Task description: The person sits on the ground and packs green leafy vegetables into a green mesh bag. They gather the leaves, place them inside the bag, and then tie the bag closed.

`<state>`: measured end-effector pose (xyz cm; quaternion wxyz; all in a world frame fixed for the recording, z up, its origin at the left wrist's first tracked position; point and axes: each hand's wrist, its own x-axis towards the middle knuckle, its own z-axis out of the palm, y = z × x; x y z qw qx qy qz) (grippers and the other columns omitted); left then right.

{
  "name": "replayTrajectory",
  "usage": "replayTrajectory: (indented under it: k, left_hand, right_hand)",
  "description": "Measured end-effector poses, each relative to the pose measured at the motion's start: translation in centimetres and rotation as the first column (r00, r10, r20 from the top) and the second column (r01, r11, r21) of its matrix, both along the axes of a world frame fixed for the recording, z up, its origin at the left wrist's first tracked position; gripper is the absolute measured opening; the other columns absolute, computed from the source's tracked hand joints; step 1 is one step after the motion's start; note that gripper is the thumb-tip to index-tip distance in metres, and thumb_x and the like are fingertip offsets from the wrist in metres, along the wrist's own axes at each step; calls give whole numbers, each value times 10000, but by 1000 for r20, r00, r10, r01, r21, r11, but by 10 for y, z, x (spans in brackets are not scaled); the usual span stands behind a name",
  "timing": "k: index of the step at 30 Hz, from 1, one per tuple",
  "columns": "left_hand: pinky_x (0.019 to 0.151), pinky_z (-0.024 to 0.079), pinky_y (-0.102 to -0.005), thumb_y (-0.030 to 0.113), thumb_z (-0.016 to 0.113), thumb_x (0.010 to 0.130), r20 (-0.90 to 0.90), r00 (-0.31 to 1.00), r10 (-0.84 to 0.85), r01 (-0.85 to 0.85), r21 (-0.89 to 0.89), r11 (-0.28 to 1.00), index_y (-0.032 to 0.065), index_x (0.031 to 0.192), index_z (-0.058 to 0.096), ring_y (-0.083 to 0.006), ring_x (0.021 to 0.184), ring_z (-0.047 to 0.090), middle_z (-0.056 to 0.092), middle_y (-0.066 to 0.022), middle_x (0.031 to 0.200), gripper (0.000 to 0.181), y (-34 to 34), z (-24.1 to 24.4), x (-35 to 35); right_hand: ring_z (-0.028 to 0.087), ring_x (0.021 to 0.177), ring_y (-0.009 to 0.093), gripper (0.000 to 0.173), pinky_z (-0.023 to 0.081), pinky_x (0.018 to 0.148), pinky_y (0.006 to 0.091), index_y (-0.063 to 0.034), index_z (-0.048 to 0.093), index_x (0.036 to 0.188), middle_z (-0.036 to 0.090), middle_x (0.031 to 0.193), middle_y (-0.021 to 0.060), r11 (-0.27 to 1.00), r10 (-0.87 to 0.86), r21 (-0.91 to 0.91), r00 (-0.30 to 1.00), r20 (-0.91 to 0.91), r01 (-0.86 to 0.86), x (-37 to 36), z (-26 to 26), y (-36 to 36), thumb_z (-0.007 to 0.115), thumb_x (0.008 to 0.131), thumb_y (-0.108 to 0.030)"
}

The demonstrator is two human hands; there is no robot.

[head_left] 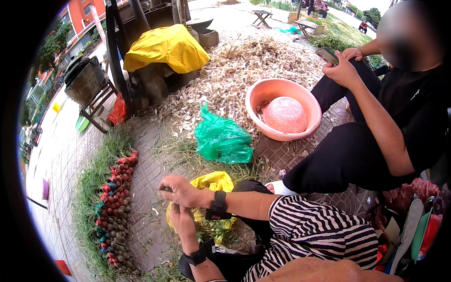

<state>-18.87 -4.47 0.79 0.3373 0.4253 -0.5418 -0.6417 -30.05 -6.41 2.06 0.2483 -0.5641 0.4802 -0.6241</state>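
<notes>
My right hand, slightly blurred, holds a small dark object too unclear to name. Just below it my left hand is raised with its fingertips close to the right palm; whether it grips anything is hidden. Both wrists wear black straps. Under and beyond the hands lies a yellow plastic bag with some greenery in it. Left of my hands, a long row of small round bundles, brownish, red and some blue, lies on cut grass over the paving.
A green plastic bag and a pink basin holding an upturned pink colander stand before a heap of pale dry husks. A seated person at right holds a phone. Yellow cloth covers something at the back.
</notes>
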Motion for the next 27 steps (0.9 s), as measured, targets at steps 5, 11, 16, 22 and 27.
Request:
replayTrajectory:
  k: [5, 11, 16, 22, 27]
  left_hand:
    - [461, 252, -177, 188, 506, 903, -48, 998, 33, -35, -31, 999, 23, 987, 537, -11, 541, 338, 436, 73, 689, 188, 5, 0, -7]
    - [508, 296, -178, 151, 486, 902, -40, 999, 26, -27, -4, 1000, -21, 1050, 526, -20, 617, 376, 480, 47, 778, 230, 3, -7, -3]
    - [417, 259, -192, 198, 509, 897, -52, 996, 68, -70, -27, 997, 54, 847, 542, -29, 469, 357, 420, 60, 577, 156, 0, -3, 1]
    - [402, 246, -198, 264, 520, 896, -207, 978, 24, -4, 96, 995, 92, 841, 517, -35, 445, 339, 404, 68, 569, 180, 1, 0, 5]
    - [388, 233, -201, 262, 507, 902, -247, 969, 18, 3, 84, 996, 98, 817, 500, -38, 423, 321, 397, 66, 562, 185, 4, -5, -3]
  right_hand:
    - [549, 695, 291, 178, 440, 618, 346, 7, 544, 800, 548, 740, 154, 999, -27, -19, 999, -38, 26, -1, -4, 0, 631, 770, -146]
    - [536, 728, 317, 168, 436, 646, 368, -11, 548, 797, 538, 751, 159, 999, 29, 36, 993, -113, -25, -1, -7, 0, 623, 765, -158]
    - [543, 715, 120, 185, 453, 648, 260, -11, 585, 910, 587, 789, 61, 945, 204, 187, 931, 304, -269, -3, -1, -6, 600, 820, -171]
    - [548, 716, 76, 164, 471, 628, 224, -19, 571, 915, 595, 809, 25, 843, 254, 196, 693, 675, -501, -2, 13, -2, 569, 869, -176]
    - [539, 665, 71, 156, 461, 585, 221, -23, 563, 885, 592, 773, 18, 853, 248, 206, 719, 649, -480, -6, 3, -3, 571, 869, -178]
